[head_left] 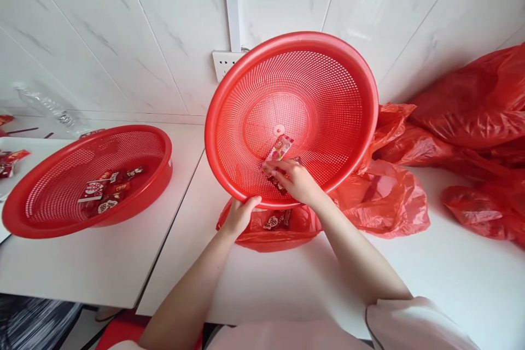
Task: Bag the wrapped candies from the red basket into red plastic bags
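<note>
Round red perforated plastic basket (334, 115), one: we judge it light, stiff, best held by its smooth rim. Wide-mouthed, finely holed; tilted toward us behind a thin red plastic bag (274, 241), above the white surface (262, 290). Our left hand (241, 217) clasps the near rim, fingers hidden; our right hand (298, 179), nearly closed, pinches a small pink printed packet (282, 146) inside.

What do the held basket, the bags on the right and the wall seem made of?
Held basket: likely moulded red plastic, slightly glossy; perforated sides and a smooth rounded rim suggest it.
Bags: probably thin plastic film, shiny, translucent red, judging by the crinkles and highlights.
Wall: glossy marble-look tile, probably ceramic, given straight joints, grey veining and reflections; stone stays possible.
</note>
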A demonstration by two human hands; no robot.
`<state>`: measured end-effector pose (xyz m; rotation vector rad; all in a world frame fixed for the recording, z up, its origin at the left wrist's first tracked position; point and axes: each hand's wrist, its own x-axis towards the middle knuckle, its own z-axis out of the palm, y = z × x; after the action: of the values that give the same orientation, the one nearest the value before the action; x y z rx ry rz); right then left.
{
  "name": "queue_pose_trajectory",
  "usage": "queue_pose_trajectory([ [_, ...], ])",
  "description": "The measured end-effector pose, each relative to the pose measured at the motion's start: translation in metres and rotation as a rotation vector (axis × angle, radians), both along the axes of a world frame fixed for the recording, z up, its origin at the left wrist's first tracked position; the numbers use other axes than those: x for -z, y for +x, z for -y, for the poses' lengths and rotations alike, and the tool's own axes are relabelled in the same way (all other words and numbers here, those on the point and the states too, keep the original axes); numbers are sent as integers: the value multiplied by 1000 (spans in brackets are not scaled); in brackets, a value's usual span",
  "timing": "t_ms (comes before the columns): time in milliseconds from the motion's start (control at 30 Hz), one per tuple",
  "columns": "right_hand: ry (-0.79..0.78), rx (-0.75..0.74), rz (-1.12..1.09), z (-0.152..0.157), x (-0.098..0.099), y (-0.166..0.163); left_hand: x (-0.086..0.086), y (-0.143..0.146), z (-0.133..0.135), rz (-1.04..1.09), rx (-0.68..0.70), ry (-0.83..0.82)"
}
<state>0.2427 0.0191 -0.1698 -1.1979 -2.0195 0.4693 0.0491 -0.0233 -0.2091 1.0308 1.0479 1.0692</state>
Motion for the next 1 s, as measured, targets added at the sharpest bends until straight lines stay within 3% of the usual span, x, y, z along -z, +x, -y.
queue_pose_trajectory([
  [167,-99,113,-312,-3,-1,6,5,-3,-5,35,-52,0],
  [333,-193,17,-493,-3,-2,15,5,-5,-13,120,-127,38],
  [433,-199,-73,-406,5,-15,19,3,-9,-17,143,-185,53],
  [567,-205,-311,-62,21,-39,25,1,-14,-23,183,-260,35],
  [667,-285,-433,169,29,-46,26,0,-17,-26,204,-281,37],
  [833,-348,-320,287,32,-39,24,-2,-17,-26,225,-275,53],
  [1000,-95,-190,137,26,-32,14,-2,-10,-19,203,-211,57],
])
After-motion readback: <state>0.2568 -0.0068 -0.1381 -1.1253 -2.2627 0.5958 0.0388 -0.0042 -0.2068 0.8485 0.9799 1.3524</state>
